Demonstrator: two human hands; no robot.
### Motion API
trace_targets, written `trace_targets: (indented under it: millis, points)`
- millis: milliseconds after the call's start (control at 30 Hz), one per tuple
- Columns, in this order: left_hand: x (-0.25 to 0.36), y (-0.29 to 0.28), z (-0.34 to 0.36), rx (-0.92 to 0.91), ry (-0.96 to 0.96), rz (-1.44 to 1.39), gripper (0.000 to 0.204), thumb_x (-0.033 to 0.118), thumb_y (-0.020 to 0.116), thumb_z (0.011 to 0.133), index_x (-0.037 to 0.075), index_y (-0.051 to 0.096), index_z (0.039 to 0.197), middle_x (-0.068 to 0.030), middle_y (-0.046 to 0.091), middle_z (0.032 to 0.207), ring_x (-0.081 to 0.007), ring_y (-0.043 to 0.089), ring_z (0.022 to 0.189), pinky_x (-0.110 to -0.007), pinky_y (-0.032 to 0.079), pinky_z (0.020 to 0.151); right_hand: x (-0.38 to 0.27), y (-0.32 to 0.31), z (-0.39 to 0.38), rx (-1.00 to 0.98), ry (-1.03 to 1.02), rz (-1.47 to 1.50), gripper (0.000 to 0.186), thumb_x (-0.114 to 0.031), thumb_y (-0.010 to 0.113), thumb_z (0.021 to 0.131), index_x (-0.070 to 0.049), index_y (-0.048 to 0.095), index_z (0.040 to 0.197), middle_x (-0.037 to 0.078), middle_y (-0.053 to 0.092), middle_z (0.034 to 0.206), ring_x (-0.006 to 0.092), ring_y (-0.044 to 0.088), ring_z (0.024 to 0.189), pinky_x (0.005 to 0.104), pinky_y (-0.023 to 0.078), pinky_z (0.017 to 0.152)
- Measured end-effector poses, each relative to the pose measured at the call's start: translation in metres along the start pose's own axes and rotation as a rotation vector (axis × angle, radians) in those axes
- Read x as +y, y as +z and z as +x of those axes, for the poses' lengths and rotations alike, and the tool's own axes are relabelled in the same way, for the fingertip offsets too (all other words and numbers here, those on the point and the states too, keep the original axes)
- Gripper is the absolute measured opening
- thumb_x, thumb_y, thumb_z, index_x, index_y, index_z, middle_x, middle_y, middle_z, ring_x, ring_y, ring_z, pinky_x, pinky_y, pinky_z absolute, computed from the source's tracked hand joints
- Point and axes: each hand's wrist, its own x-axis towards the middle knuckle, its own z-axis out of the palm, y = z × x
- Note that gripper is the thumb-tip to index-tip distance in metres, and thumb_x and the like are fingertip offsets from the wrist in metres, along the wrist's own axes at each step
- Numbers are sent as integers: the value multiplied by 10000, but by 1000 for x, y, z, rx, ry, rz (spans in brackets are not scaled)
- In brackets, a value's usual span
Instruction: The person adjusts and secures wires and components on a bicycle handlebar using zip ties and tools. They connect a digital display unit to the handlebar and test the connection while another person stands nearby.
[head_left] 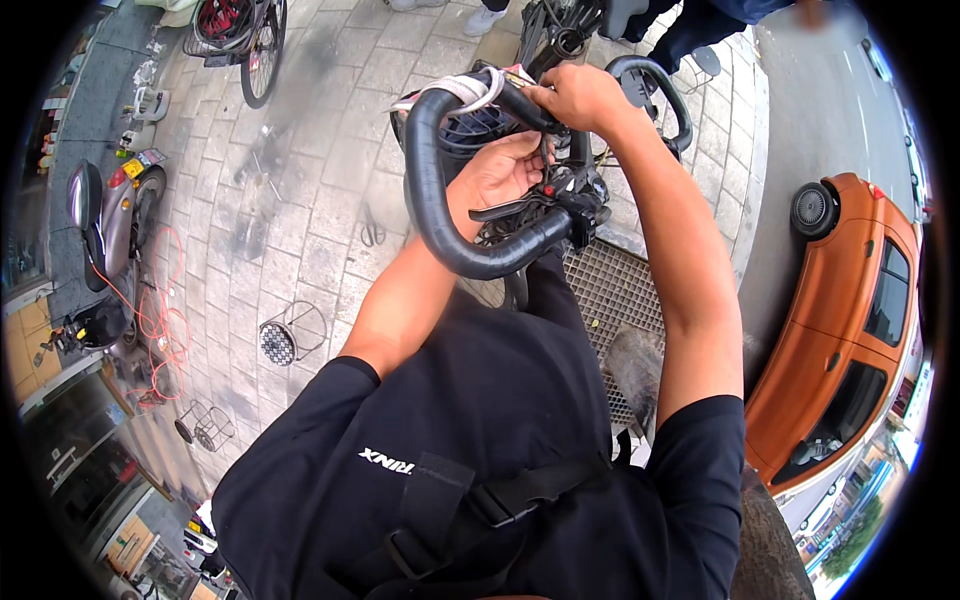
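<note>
the right hand (578, 97) closes over the top of the black drop handlebar (430, 190), beside a band of white tape (470, 92). the left hand (500, 170) lies half open beneath it, fingers curled at the brake lever (520, 208). the bar sits directly between both hands, above a metal grate (615, 295). left on the paving, a parked scooter (110, 225) shows a small yellow plate (133, 168). an orange car (850, 320) stands right.

The left hand (500, 172) has its fingertips hidden behind the black handlebar (430, 190); the bicycle frame below is covered by the person's torso.
</note>
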Motion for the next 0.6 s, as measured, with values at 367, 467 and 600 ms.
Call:
trace_targets:
  millis: [367,467,600]
  points:
    - [4,19,9,310,371,1247,212,225,595,1024,20,650,1029,-15,609,768,-103,552,651,-264,440,606,2,3,2,27,9,3,570,-585,623,928,-51,771,1061,231,751,1021,412,713,1004,481,556,899]
    - [-4,11,11,307,439,1257,262,221,527,1065,-13,646,1068,-46,634,793,-117,590,632,-259,455,550,0,0,1,22,10,-4,567,-584,618,932,-53,770,1062,229,751,1022,411,712,1002,482,555,899]
    - [2,13,-5,268,144,551,224,201,597,1052,-16,646,1076,-61,673,856,-119,645,659,-239,480,527,0,1,-1,23,12,-11,555,-578,611,938,-62,770,1066,223,751,1023,409,711,1001,484,554,898]
